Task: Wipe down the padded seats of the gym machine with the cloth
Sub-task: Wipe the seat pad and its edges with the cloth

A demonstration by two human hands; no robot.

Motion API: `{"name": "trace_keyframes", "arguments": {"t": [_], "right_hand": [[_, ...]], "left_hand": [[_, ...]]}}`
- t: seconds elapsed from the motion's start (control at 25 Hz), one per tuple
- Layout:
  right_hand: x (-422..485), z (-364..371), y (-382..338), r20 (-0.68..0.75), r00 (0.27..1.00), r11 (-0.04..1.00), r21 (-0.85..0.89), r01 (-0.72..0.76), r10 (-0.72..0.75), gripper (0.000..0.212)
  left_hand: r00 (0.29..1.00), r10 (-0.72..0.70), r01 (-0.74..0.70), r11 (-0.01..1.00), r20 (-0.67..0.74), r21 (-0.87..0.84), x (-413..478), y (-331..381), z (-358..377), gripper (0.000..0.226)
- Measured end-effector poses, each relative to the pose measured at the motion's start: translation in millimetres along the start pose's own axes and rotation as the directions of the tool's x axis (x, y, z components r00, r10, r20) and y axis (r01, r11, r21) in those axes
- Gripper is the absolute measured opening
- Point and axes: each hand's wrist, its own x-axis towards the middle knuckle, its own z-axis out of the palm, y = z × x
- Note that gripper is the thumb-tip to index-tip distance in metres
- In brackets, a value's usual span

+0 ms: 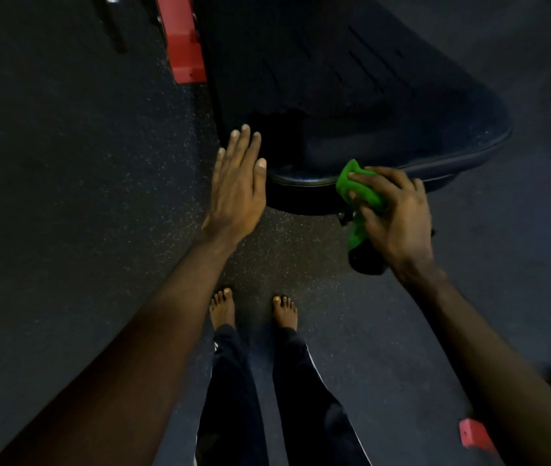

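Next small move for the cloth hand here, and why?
Probably slide the right hand forward, drawing the cloth from the front rim up onto the top of the seat. The cloth sits bunched at the near edge only, the broad pad beyond it lies uncovered, and the left hand is open beside the seat's left corner, out of that path.

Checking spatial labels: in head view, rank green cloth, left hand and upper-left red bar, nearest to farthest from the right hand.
1. Green cloth, in the right hand's grip.
2. Left hand, left of the padded seat.
3. Red bar, far upper left.
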Motion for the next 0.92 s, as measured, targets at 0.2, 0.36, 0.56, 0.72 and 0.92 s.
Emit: {"name": "trace_keyframes", "arguments": {"t": [0.2,0.36,0.56,0.72,0.92], "right_hand": [[1.7,23.2,-52.6,0.025,0.998,0.997,0.052,0.060,-0.061,0.039],[3.4,1.0,-6.2,0.012,1.000,0.999,0.029,0.017,-0.017,0.038],[9.5,6.6,-9.3,-0.097,0.969,0.969,0.122,-0.217,0.229,0.036],[1.4,23.0,-60.2,0.031,1.000,0.997,0.083,-0.004,0.001,0.043],[5.4,-5.5,10.8,-0.032,0.997,0.996,0.052,-0.066,0.068,0.039]], "left_hand": [[0.987,0.146,-0.143,0.988,-0.063,0.049,-19.5,14.5,24.7,0.051],[0.980,0.191,-0.183,0.976,-0.058,0.121,-15.7,7.4,21.9,0.052],[0.977,0.189,-0.176,0.976,-0.100,0.128,-16.7,9.7,27.4,0.052],[0.974,0.191,-0.176,0.977,-0.123,0.121,-15.7,7.0,29.8,0.051],[0.974,0.198,-0.184,0.975,-0.110,0.125,-14.5,6.7,28.7,0.051]]}}
